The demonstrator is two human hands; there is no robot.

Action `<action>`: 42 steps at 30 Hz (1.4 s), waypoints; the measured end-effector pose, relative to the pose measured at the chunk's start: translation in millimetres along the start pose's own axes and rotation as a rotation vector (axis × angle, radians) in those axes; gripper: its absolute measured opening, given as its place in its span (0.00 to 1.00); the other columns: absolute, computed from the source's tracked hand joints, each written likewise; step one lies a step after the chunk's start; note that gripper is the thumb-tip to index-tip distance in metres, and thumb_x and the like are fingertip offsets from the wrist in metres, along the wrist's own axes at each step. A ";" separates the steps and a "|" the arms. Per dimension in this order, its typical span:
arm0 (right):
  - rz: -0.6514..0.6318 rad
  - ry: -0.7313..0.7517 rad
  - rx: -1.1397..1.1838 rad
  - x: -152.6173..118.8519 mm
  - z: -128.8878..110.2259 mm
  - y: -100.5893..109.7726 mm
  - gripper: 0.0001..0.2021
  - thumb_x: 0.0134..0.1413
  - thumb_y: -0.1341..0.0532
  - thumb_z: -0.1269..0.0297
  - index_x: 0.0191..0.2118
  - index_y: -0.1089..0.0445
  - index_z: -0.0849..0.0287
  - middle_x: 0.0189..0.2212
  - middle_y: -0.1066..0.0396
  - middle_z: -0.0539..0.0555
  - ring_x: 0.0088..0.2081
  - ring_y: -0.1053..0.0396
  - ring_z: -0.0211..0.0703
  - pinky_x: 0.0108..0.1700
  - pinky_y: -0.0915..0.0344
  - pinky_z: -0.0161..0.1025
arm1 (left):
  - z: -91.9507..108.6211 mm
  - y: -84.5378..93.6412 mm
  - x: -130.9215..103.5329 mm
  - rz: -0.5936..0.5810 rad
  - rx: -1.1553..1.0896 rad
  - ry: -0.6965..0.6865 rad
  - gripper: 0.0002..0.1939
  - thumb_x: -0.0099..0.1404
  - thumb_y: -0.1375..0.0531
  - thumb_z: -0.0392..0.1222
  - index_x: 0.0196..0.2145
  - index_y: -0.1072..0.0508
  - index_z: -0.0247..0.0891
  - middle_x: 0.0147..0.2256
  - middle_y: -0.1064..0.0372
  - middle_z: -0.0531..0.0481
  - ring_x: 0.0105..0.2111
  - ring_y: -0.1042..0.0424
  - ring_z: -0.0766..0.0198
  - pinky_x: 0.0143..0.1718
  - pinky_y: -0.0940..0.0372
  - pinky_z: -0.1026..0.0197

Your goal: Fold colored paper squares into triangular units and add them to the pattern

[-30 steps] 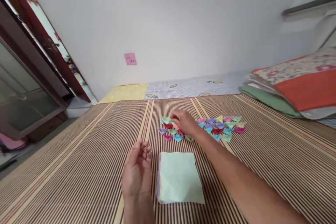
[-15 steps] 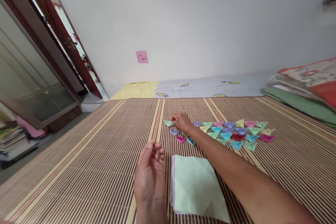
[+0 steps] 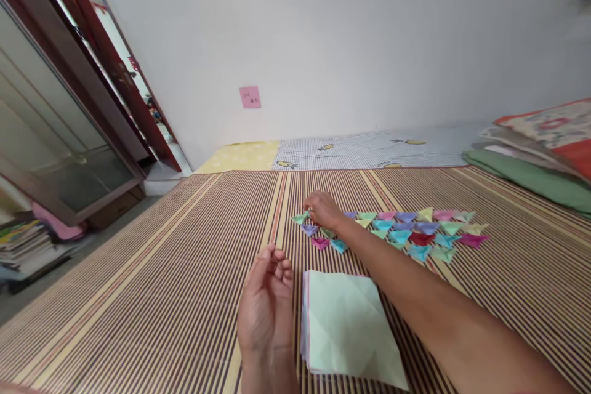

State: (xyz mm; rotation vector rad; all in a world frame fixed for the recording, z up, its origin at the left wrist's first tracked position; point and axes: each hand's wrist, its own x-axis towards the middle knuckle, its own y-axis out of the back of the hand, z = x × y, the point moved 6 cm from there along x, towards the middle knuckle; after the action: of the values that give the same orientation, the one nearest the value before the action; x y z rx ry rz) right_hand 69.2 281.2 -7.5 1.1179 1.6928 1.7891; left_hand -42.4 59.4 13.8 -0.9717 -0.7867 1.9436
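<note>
My right hand (image 3: 322, 209) reaches across to the far left end of the rows of small folded paper boats. Its fingers are pinched together at the right tip of a light green paper boat (image 3: 300, 218), which rests on the mat. Just nearer lie a purple boat (image 3: 309, 230), a magenta boat (image 3: 320, 243) and a blue boat (image 3: 338, 246). My forearm hides part of the rows. Palm turned up, my left hand (image 3: 268, 301) is open with loosely curled fingers and holds nothing. Beside it lies a stack of paper sheets (image 3: 351, 326), pale green on top.
The striped bamboo mat (image 3: 161, 277) covers the surface. Several more coloured boats, among them a dark red one (image 3: 422, 239), run to the right. Folded bedding (image 3: 530, 178) is piled at the far right. A pink note (image 3: 250, 97) sticks to the wall.
The light green boat has shifted slightly toward me under my right fingers. My left hand stays in nearly the same pose. The view has moved a little.
</note>
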 end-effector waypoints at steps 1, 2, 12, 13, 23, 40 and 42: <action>-0.001 0.008 -0.014 0.4 0.3 3.2 0.15 0.69 0.36 0.60 0.57 0.29 0.60 0.55 0.28 0.59 0.52 0.26 0.52 0.53 0.27 0.54 | 0.1 0.4 0.0 0.000 -0.001 -0.001 0.14 0.73 0.46 0.29 0.33 0.23 0.29 0.29 0.28 0.47 0.25 0.28 0.69 0.26 0.30 0.70; -0.005 0.019 -0.027 0.9 0.3 5.9 0.15 0.69 0.36 0.60 0.56 0.29 0.60 0.56 0.28 0.59 0.53 0.26 0.52 0.53 0.27 0.55 | 0.2 0.9 -0.1 0.002 -0.001 -0.002 0.14 0.73 0.46 0.29 0.33 0.23 0.29 0.29 0.28 0.47 0.25 0.28 0.69 0.26 0.30 0.70; -0.130 0.117 -0.142 6.3 -11.1 -4.9 0.16 0.68 0.36 0.60 0.57 0.29 0.61 0.55 0.28 0.59 0.52 0.26 0.52 0.53 0.27 0.54 | -0.9 2.7 -0.3 -0.006 -0.012 0.009 0.14 0.73 0.46 0.29 0.33 0.22 0.28 0.29 0.29 0.47 0.25 0.28 0.69 0.27 0.30 0.70; -0.134 0.113 -0.155 6.7 -11.3 -6.9 0.16 0.68 0.36 0.60 0.57 0.29 0.61 0.55 0.28 0.59 0.52 0.26 0.52 0.53 0.27 0.54 | -1.1 2.5 -0.3 -0.005 -0.014 0.012 0.14 0.73 0.46 0.29 0.33 0.22 0.28 0.29 0.29 0.47 0.25 0.28 0.69 0.27 0.30 0.70; -0.124 0.123 -0.222 1.4 -14.9 -10.8 0.16 0.68 0.36 0.60 0.57 0.29 0.61 0.56 0.28 0.59 0.53 0.26 0.52 0.53 0.27 0.55 | -2.5 -0.5 -1.4 0.003 -0.030 0.029 0.16 0.74 0.47 0.29 0.33 0.23 0.28 0.28 0.29 0.47 0.24 0.29 0.69 0.25 0.31 0.70; -0.079 0.056 -0.210 -1.2 -9.2 8.2 0.15 0.69 0.36 0.60 0.56 0.29 0.60 0.55 0.28 0.59 0.52 0.26 0.52 0.53 0.27 0.54 | -3.2 -0.8 -3.7 0.012 -0.034 0.041 0.14 0.74 0.47 0.30 0.33 0.23 0.29 0.28 0.29 0.48 0.24 0.29 0.69 0.25 0.31 0.70; -0.084 0.046 -0.202 0.1 -3.5 15.5 0.15 0.69 0.36 0.60 0.56 0.29 0.60 0.55 0.28 0.59 0.52 0.26 0.52 0.53 0.27 0.54 | -3.7 -0.3 -3.1 0.013 -0.039 0.043 0.14 0.74 0.46 0.30 0.33 0.23 0.29 0.28 0.29 0.48 0.24 0.28 0.69 0.25 0.31 0.70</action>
State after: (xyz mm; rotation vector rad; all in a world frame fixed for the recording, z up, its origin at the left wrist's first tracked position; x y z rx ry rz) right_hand 69.7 276.6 7.6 0.9134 1.5207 1.8967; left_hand -38.0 57.6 13.2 -1.0411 -0.7976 1.9186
